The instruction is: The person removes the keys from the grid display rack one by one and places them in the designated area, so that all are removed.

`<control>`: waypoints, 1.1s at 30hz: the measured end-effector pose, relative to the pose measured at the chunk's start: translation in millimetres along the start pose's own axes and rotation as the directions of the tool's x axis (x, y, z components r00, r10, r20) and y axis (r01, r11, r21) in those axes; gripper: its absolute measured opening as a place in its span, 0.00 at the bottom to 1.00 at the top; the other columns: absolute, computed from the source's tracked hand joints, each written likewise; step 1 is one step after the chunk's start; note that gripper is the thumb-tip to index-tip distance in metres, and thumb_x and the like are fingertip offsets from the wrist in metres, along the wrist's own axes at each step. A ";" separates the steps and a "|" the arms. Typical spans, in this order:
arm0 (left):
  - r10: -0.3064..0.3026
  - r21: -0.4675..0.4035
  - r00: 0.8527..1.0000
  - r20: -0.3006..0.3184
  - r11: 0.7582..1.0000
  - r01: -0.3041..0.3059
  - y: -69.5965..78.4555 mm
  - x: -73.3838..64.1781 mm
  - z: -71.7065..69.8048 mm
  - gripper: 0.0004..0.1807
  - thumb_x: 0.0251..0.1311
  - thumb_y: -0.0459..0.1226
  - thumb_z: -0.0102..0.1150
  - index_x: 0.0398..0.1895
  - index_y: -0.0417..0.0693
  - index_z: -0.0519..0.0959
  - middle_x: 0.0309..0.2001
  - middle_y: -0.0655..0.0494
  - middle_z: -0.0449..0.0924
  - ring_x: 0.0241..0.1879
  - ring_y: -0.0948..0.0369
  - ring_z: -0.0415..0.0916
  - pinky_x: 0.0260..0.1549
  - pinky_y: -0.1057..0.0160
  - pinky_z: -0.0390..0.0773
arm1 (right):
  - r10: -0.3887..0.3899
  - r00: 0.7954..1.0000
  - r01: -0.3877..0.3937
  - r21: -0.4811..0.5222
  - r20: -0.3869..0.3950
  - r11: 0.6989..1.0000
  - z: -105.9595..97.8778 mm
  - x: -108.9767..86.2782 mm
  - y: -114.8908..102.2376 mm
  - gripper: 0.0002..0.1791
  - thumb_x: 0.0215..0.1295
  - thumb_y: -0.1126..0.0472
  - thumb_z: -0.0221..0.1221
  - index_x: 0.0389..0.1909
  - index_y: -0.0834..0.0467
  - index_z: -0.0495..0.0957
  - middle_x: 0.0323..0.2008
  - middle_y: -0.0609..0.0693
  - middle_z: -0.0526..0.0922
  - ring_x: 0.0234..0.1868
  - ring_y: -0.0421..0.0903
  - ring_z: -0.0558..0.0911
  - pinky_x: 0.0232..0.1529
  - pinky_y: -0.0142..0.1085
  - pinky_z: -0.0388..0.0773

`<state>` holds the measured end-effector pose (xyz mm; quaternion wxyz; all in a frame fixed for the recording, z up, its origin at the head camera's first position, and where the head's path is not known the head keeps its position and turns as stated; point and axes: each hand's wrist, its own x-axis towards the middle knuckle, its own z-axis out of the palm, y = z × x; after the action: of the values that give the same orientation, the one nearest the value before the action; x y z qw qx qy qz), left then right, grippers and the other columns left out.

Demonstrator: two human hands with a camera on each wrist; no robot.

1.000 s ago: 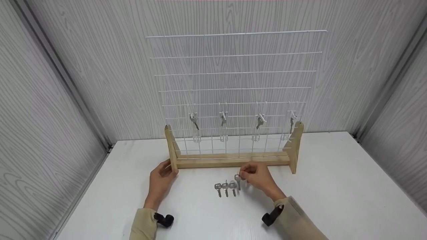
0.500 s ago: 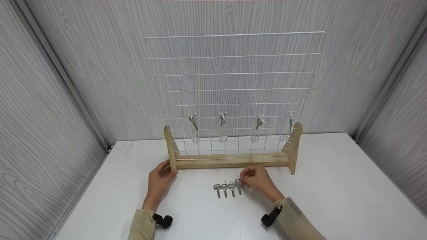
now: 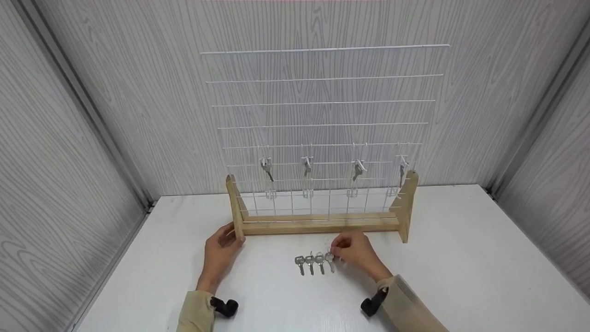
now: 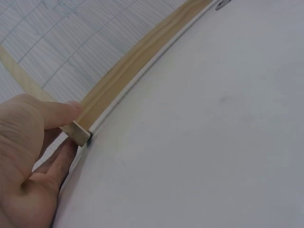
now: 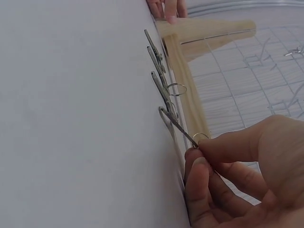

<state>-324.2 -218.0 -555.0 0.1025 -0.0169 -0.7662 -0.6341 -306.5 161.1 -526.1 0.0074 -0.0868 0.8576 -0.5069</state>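
A silver key point(image 3: 329, 258) is pinched at its head between the thumb and fingers of the right hand point(image 3: 356, 252), just in front of the rack, right of its middle. The key is tilted: its head is raised, and its tip is set down at the counter point(image 3: 286, 304). To its left, three keys point(image 3: 310, 261) are laid in a close row, their blades pointed toward the person; wire rings are seen at their heads in the right wrist view.

Behind them a rack point(image 3: 318, 227) is stood, made of a pale wooden base with a white wire grid held upright. Its left upright point(image 3: 235, 207) is gripped near the bottom by the left hand point(image 3: 221, 251), the fingers clamped around it, thumb toward the front. On the grid, four keys point(image 3: 358, 169) are hung in one spaced row, each from a white hook. Beige sleeves point(image 3: 198, 310) are worn on both arms, with a black device point(image 3: 225, 307) fixed at each wrist. The counter is backed by a grey wood-grain wall point(image 3: 161, 92).
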 end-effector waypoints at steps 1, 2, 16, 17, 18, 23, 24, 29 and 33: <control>-0.001 0.002 1.000 -0.002 1.000 0.001 0.0 0.5 0.3 0.31 0.70 0.32 0.69 0.74 0.42 0.74 0.73 0.38 0.74 0.74 0.43 0.73 0.66 0.64 0.81 | -0.004 1.000 0.004 -0.007 -0.002 1.000 0.0 -0.1 0.1 0.03 0.64 0.68 0.71 0.36 0.63 0.88 0.30 0.50 0.87 0.28 0.41 0.82 0.27 0.29 0.79; -0.002 0.002 1.000 -0.001 1.000 0.002 0.1 0.7 0.5 0.31 0.70 0.32 0.69 0.74 0.41 0.74 0.73 0.38 0.74 0.74 0.43 0.73 0.65 0.64 0.81 | -0.010 1.000 0.010 -0.012 -0.004 1.000 -0.2 -0.5 0.0 0.02 0.63 0.69 0.71 0.36 0.63 0.88 0.30 0.51 0.87 0.28 0.41 0.82 0.27 0.29 0.79; -0.007 -0.015 1.000 0.006 1.000 0.007 -0.5 2.0 2.5 0.31 0.70 0.32 0.69 0.75 0.40 0.73 0.72 0.37 0.75 0.73 0.43 0.73 0.63 0.69 0.81 | 0.009 1.000 -0.008 -0.079 0.013 0.997 -3.0 -1.3 -3.5 0.04 0.68 0.68 0.68 0.38 0.59 0.91 0.33 0.49 0.88 0.28 0.40 0.82 0.27 0.30 0.79; -0.009 -0.020 1.000 0.003 1.000 0.009 -0.6 2.6 2.6 0.31 0.70 0.31 0.69 0.75 0.40 0.73 0.72 0.37 0.75 0.73 0.43 0.73 0.63 0.69 0.82 | 0.016 1.000 -0.015 -0.075 0.013 0.997 -3.0 -1.2 -4.0 0.04 0.68 0.68 0.68 0.39 0.59 0.91 0.34 0.49 0.88 0.28 0.41 0.82 0.27 0.31 0.79; -0.006 -0.022 1.000 0.003 1.000 0.007 -0.6 3.1 2.6 0.31 0.70 0.31 0.68 0.75 0.40 0.73 0.72 0.36 0.75 0.73 0.43 0.73 0.62 0.69 0.82 | 0.020 1.000 -0.019 -0.072 0.011 0.997 -3.1 -1.1 -4.5 0.05 0.68 0.68 0.68 0.39 0.60 0.91 0.35 0.49 0.88 0.29 0.41 0.82 0.27 0.31 0.80; 0.001 -0.023 1.000 -0.001 1.000 -0.001 0.1 4.0 2.1 0.30 0.70 0.30 0.68 0.74 0.39 0.74 0.72 0.36 0.75 0.73 0.42 0.74 0.60 0.69 0.83 | 0.025 1.000 -0.025 -0.031 0.006 0.999 -5.6 -0.1 -6.7 0.06 0.70 0.67 0.67 0.43 0.61 0.90 0.37 0.52 0.89 0.31 0.43 0.84 0.28 0.32 0.83; 0.000 -0.021 1.000 -0.001 1.000 0.000 0.5 3.6 2.0 0.30 0.70 0.30 0.68 0.74 0.39 0.74 0.72 0.36 0.75 0.73 0.42 0.74 0.60 0.69 0.83 | 0.018 1.000 -0.018 -0.025 0.003 1.000 -6.8 0.0 -7.4 0.06 0.70 0.67 0.67 0.44 0.62 0.90 0.37 0.52 0.89 0.31 0.44 0.84 0.28 0.32 0.83; -0.003 -0.017 1.000 0.003 1.000 0.003 0.9 1.6 1.1 0.30 0.70 0.30 0.67 0.75 0.39 0.73 0.73 0.36 0.74 0.73 0.42 0.73 0.60 0.69 0.83 | -0.044 0.999 0.044 -0.011 -0.020 0.999 -17.2 0.4 -15.4 0.08 0.71 0.66 0.67 0.47 0.63 0.90 0.39 0.54 0.90 0.36 0.45 0.86 0.32 0.32 0.86; -0.017 -0.012 1.000 -0.006 1.000 0.017 -0.2 1.2 0.6 0.30 0.70 0.30 0.68 0.74 0.40 0.74 0.73 0.37 0.74 0.73 0.43 0.74 0.60 0.69 0.84 | -0.087 0.995 0.087 -0.005 -0.040 0.996 -29.1 -2.0 -27.9 0.08 0.72 0.64 0.68 0.47 0.61 0.90 0.38 0.56 0.90 0.38 0.51 0.88 0.35 0.33 0.86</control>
<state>-325.5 -217.6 -555.2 0.0995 -0.0093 -0.7623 -0.6394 -303.5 173.5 -487.9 -0.0319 -0.1139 0.8539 -0.5069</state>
